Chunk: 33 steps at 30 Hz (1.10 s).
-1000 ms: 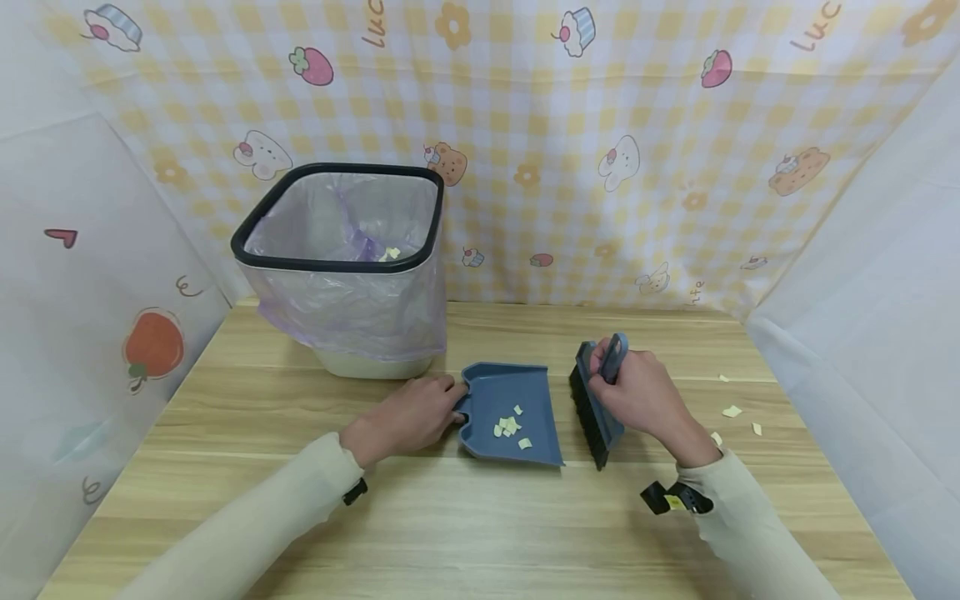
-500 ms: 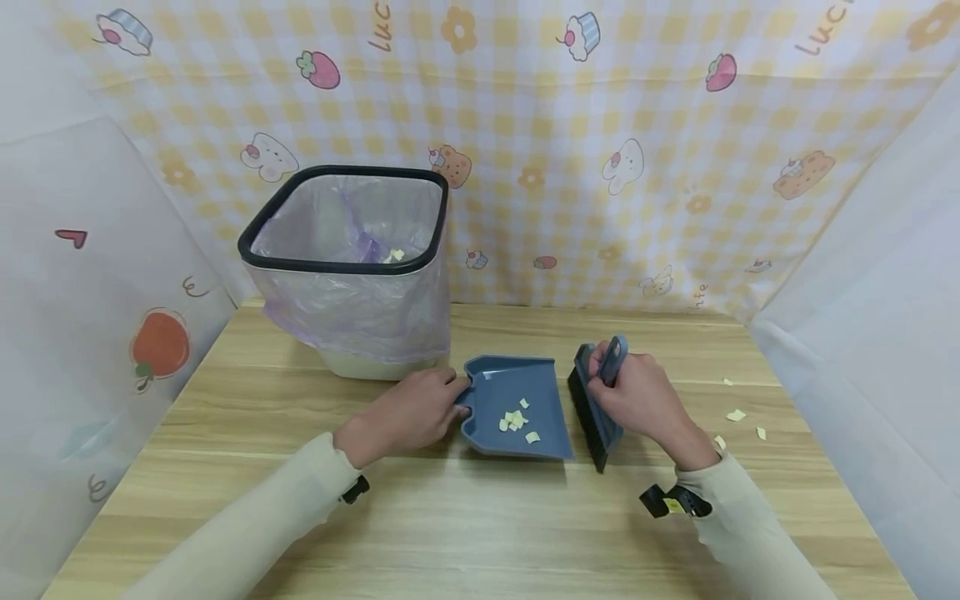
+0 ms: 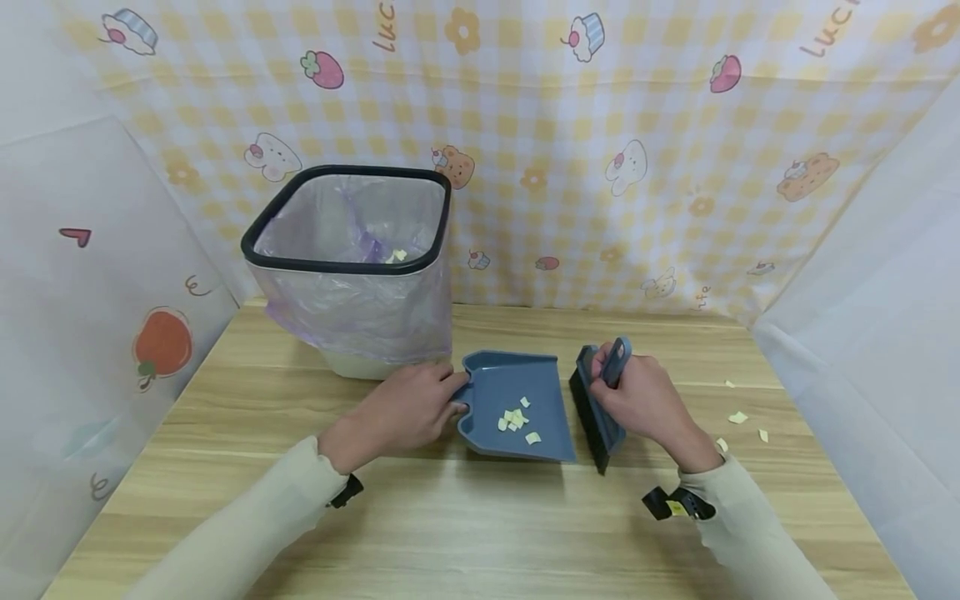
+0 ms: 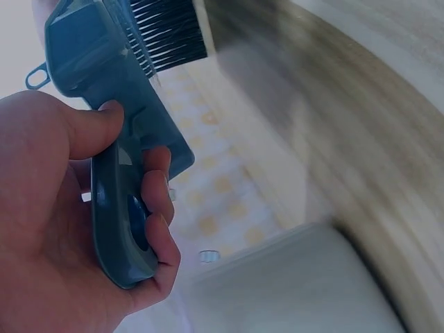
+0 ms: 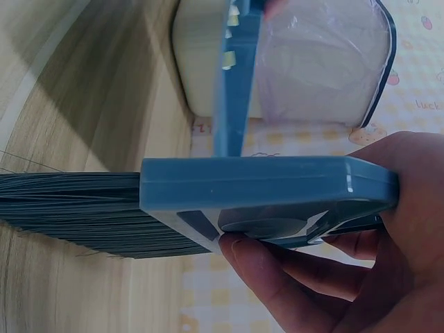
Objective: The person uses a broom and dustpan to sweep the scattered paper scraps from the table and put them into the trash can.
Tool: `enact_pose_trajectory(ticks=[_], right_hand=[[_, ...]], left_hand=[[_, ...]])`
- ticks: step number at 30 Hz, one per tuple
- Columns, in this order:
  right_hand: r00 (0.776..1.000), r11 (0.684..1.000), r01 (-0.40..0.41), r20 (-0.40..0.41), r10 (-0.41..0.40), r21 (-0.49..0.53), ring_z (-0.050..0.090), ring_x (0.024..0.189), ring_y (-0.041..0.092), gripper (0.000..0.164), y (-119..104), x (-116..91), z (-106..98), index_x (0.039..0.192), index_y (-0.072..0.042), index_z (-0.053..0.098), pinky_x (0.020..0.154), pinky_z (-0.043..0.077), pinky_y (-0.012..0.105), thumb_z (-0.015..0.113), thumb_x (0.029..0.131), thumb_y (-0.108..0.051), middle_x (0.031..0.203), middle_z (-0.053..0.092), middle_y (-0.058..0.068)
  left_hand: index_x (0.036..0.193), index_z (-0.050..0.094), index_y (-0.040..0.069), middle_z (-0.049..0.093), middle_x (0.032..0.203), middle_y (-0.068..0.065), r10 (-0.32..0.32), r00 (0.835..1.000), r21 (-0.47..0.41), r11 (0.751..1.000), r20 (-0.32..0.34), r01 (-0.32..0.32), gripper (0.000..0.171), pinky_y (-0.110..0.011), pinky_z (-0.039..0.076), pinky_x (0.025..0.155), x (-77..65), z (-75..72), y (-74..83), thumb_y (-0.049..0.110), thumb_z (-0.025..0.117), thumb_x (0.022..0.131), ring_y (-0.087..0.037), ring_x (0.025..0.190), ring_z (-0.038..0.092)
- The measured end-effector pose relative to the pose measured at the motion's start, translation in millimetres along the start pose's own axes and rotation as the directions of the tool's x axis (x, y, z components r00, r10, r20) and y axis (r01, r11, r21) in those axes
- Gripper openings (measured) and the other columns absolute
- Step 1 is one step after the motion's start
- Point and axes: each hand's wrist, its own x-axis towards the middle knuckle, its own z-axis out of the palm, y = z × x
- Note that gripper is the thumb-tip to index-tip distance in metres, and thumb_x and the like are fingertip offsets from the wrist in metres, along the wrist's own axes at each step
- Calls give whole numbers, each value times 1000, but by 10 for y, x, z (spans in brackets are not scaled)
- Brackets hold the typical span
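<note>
My left hand [image 3: 405,408] grips the handle of a blue-grey dustpan [image 3: 517,379]; in the left wrist view the fingers curl round that handle [image 4: 111,201], thumb on top. Several pale yellow scraps [image 3: 513,420] lie in the pan, which has a shadow on the table beneath its near edge. To the right, my right hand [image 3: 645,396] holds a matching hand brush [image 3: 592,408]. Its dark bristles [image 5: 76,208] point down toward the table, close beside the pan's open front edge. In the right wrist view, fingers and thumb close round the brush's blue body [image 5: 243,184].
A bin [image 3: 360,365] with a black rim and a purple-tinted liner stands behind my left hand, scraps [image 3: 397,255] inside it. Several loose scraps [image 3: 738,417] lie on the wooden table [image 3: 525,533] right of the brush. A checked cloth [image 3: 540,108] hangs behind the table.
The dustpan has risen slightly, its shadow now showing more beneath it, and my left wrist has shifted a little. The right hand and brush stay nearly still. The head view shifts slightly.
</note>
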Motion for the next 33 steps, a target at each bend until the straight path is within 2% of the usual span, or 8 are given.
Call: enact_pose_trajectory(ticks=[10,22,33], right_hand=[[1000,1000,8,5,-8,1,52,55,13,10,-12,2,-8,98,-14,64,58,44,34,66,97,-4,68,57,-6],[1000,1000,10,-1,-10,-11,52,55,12,10,-6,5,0,97,-14,64,56,43,34,66,96,-4,67,57,-6],[1000,1000,2,1,-2,-8,55,55,14,8,-11,3,-2,98,-12,64,56,45,35,66,98,-5,64,56,-6]], left_hand=[[133,71,-2,68,103,-11,59,993,61,997,-103,-53,39,-45,60,81,-64,-178,72,29,70,110,-27,88,67],[133,69,0,65,101,-8,58,994,58,997,-94,-52,36,-43,59,79,-50,-475,106,29,69,111,-24,83,65],[132,68,0,67,108,-9,72,987,57,996,-142,-65,35,-44,60,81,-4,-730,126,28,69,111,-26,89,67]])
